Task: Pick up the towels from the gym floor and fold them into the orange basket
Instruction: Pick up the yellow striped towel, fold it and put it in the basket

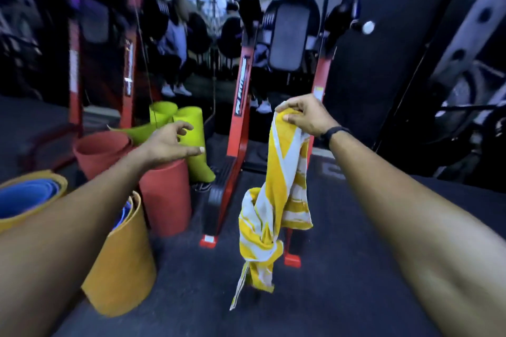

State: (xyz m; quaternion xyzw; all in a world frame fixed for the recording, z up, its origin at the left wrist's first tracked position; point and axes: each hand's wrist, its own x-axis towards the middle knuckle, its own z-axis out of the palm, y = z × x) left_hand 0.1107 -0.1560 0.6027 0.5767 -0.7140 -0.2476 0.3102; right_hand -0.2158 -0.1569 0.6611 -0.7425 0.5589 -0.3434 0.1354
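Rolled exercise mats [120, 252] stand left of the red machine frame [235, 150]. My left hand [169, 145] is empty, fingers spread loosely, reaching toward the towel, likely to catch a second corner. My right hand [304, 115] pinches the yellow-and-white striped towel [273, 200] by its top edge, so it hangs crumpled before the frame. Orange basket not in view.
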